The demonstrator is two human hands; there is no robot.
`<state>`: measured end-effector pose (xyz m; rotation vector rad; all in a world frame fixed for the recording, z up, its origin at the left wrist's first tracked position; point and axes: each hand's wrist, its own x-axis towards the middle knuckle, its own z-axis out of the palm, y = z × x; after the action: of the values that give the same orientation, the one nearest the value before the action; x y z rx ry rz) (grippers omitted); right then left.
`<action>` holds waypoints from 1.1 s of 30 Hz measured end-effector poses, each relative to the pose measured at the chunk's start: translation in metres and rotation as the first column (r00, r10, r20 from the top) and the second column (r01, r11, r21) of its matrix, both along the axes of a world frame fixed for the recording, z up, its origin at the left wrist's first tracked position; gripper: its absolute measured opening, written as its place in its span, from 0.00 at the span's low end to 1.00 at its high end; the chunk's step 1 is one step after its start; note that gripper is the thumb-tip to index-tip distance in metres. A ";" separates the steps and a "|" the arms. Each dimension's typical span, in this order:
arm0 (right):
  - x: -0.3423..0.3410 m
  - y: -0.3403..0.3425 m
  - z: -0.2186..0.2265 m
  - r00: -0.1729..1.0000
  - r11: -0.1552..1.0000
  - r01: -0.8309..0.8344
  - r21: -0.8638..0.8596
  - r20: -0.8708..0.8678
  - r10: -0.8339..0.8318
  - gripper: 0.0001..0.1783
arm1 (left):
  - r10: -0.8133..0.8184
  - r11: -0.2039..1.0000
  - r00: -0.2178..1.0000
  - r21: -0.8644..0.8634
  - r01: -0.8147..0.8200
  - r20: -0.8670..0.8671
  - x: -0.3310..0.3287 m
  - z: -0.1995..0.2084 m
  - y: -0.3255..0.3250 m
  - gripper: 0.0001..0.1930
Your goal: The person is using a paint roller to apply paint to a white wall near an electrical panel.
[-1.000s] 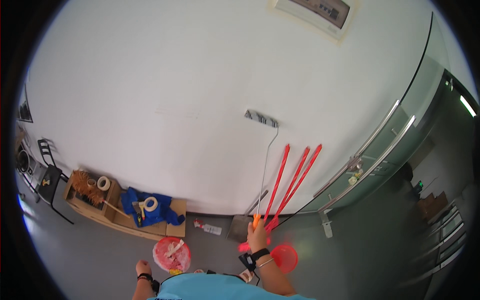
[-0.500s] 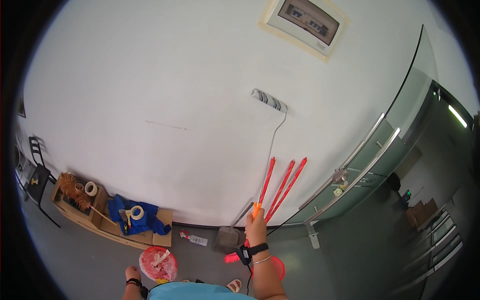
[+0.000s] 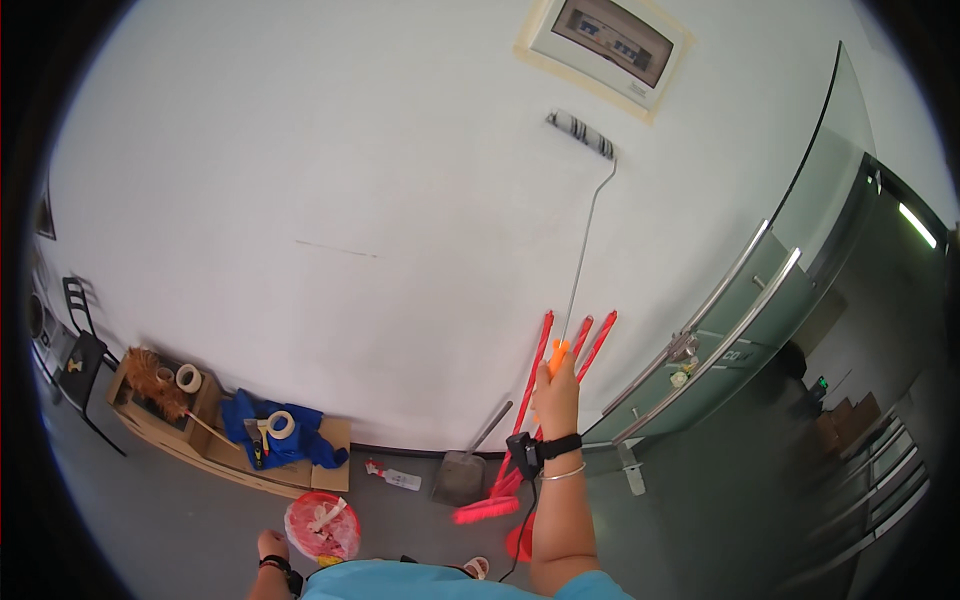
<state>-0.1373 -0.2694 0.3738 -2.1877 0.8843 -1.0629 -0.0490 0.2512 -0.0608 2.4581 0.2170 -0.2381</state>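
Note:
My right hand point(image 3: 558, 395) is closed round the orange handle of a paint roller point(image 3: 582, 135) and reaches up toward the white wall point(image 3: 420, 190). The roller's dark-striped sleeve lies against the wall, just below a framed breaker box point(image 3: 614, 45). A long thin metal rod joins sleeve and handle. Low at my left side hangs my left hand point(image 3: 272, 545), its fingers curled, with nothing showing in them. It is nearest to a red bin point(image 3: 322, 525) with a plastic liner and scraps inside.
Red-handled poles point(image 3: 535, 385), a pink broom head point(image 3: 486, 510) and a dustpan point(image 3: 460, 478) stand by the wall. A spray bottle point(image 3: 402, 480) lies on the floor. Left is a cardboard box point(image 3: 205, 450) with tape rolls and a duster. A glass door point(image 3: 745, 335) is at right.
My right hand has risen and moved right, carrying the roller up the wall toward the breaker box. My left hand has barely moved.

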 end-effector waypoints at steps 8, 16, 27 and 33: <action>0.014 -0.025 0.033 0.999 0.999 0.005 -0.040 0.036 -0.004 0.15 | -0.031 0.997 0.998 0.069 0.034 -0.045 -0.005 -0.021 0.009 0.06; 0.013 -0.065 0.058 1.000 1.000 0.005 0.001 0.005 -0.005 0.15 | 0.122 0.992 0.991 0.044 -0.120 -0.056 -0.034 -0.006 -0.027 0.06; -0.008 -0.108 0.007 1.000 0.983 -0.026 -0.183 -0.014 0.023 0.17 | 0.111 0.994 0.992 0.013 -0.111 -0.061 -0.053 0.017 -0.102 0.09; -0.029 -0.098 -0.072 0.997 0.993 -0.032 -0.110 -0.067 0.025 0.16 | 0.081 0.996 0.996 0.041 -0.079 -0.033 -0.041 0.021 -0.120 0.09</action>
<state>-0.1660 -0.3676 0.3022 -2.3322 0.8382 -1.0554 -0.0898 0.1307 -0.0397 2.4794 0.3375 -0.2439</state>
